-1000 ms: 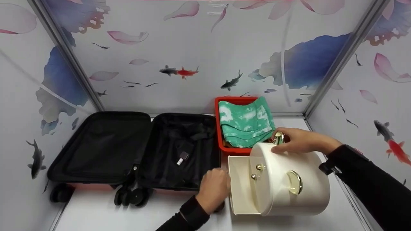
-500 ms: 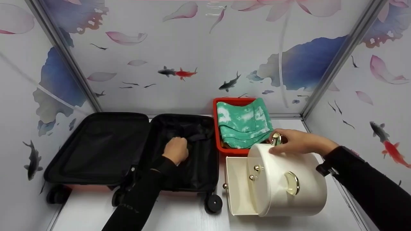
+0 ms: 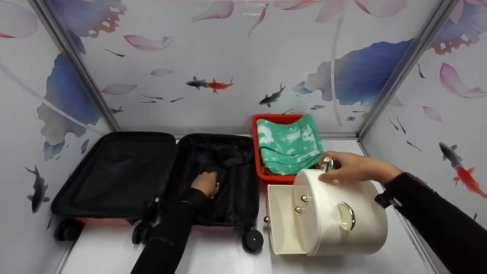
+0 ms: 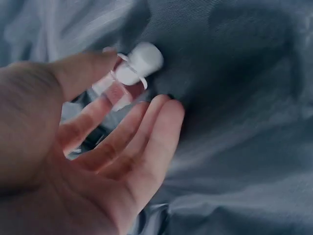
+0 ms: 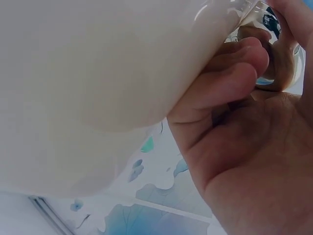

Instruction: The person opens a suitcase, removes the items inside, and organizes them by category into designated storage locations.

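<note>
My left hand (image 3: pixel 206 184) reaches down into the right half of an open black suitcase (image 3: pixel 236 205). In the left wrist view its thumb and index finger pinch a small pinkish nail polish bottle (image 4: pixel 117 93) with a white cap, close over the dark lining. The other fingers extend beside it. My right hand (image 3: pixel 348 166) grips the gold handle (image 3: pixel 327 163) on top of a cream rounded drawer box (image 3: pixel 354 190), its thumb resting on the shell. One drawer (image 3: pixel 283 220) of the box is pulled out toward the suitcase.
A red basket (image 3: pixel 257 152) holding folded green-and-white cloth (image 3: pixel 287 140) stands behind the box. The suitcase's left half (image 3: pixel 118 175) lies open beside its right half. Black wheels (image 3: pixel 253 240) project toward the front. Printed walls enclose the white table (image 3: pixel 224 255).
My left hand has moved left from the drawer front into the suitcase, then slightly lower there. The earlier-visible bottle on the lining is now covered in the head view. The right hand keeps its grip.
</note>
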The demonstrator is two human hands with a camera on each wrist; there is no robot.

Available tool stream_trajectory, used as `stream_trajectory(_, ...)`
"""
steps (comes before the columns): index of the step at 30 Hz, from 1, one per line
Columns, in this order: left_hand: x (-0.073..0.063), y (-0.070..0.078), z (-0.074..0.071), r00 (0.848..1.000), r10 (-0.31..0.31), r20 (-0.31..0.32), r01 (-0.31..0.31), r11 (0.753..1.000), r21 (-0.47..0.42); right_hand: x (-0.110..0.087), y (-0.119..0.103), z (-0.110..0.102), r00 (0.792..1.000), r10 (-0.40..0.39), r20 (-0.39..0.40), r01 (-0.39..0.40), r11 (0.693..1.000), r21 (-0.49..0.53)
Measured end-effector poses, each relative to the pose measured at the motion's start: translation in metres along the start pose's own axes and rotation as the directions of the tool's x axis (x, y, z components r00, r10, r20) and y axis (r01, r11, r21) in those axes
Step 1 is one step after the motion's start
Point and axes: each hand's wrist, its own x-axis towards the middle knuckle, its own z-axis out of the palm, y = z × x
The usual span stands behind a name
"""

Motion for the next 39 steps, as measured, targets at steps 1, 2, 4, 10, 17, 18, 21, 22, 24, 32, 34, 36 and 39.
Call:
stream_trajectory(1,-0.004,0.002,-0.002,1.000,-0.009,-0.004,0.009,1.000,-0.010,0.000,0.000,0.000,1.000,0.000,0.001,0.000,1.000,0.003)
stream_trajectory(2,-0.007,0.005,-0.003,1.000,-0.015,-0.012,0.015,1.000,-0.010,0.000,0.001,0.000,1.000,0.000,0.000,0.000,1.000,0.005)
stream_trajectory(4,-0.013,0.009,-0.004,0.998,-0.011,-0.055,0.011,1.000,0.000,0.000,0.001,0.000,1.000,0.000,-0.001,0.000,1.000,0.012)
stream_trajectory(10,-0.023,0.028,-0.012,0.965,0.040,-0.260,-0.061,0.995,-0.073,-0.001,0.001,0.000,1.000,-0.005,0.001,0.005,1.000,0.029)
stream_trajectory(17,-0.044,0.090,-0.030,0.937,0.171,-0.304,-0.246,0.942,-0.229,0.000,0.001,0.001,1.000,-0.013,-0.013,0.013,1.000,0.018)
stream_trajectory(18,-0.049,0.100,-0.031,0.934,0.195,-0.298,-0.273,0.930,-0.247,0.000,0.001,0.001,1.000,-0.016,-0.013,0.016,1.000,0.019)
stream_trajectory(21,-0.063,0.132,-0.029,0.915,0.281,-0.291,-0.359,0.894,-0.266,0.001,0.000,0.002,1.000,-0.020,-0.013,0.020,1.000,0.021)
stream_trajectory(22,-0.068,0.142,-0.027,0.907,0.313,-0.283,-0.387,0.884,-0.263,0.002,0.000,0.002,1.000,-0.021,-0.013,0.021,1.000,0.019)
stream_trajectory(24,-0.077,0.159,-0.021,0.888,0.380,-0.259,-0.436,0.875,-0.211,0.002,0.000,0.002,1.000,-0.022,-0.012,0.022,1.000,0.018)
stream_trajectory(32,-0.086,0.201,0.029,0.790,0.596,-0.142,-0.520,0.775,0.359,0.000,0.000,0.001,1.000,-0.013,-0.013,0.013,1.000,0.017)
stream_trajectory(34,-0.085,0.205,0.040,0.796,0.596,-0.108,-0.505,0.751,0.425,0.001,0.000,0.002,1.000,-0.014,-0.012,0.014,1.000,0.014)
stream_trajectory(36,-0.084,0.208,0.050,0.802,0.592,-0.083,-0.495,0.736,0.461,0.001,0.000,0.002,1.000,-0.010,-0.010,0.010,1.000,0.013)
stream_trajectory(39,-0.081,0.212,0.060,0.820,0.569,-0.058,-0.475,0.733,0.487,0.001,0.000,0.002,1.000,-0.004,-0.006,0.004,1.000,0.011)
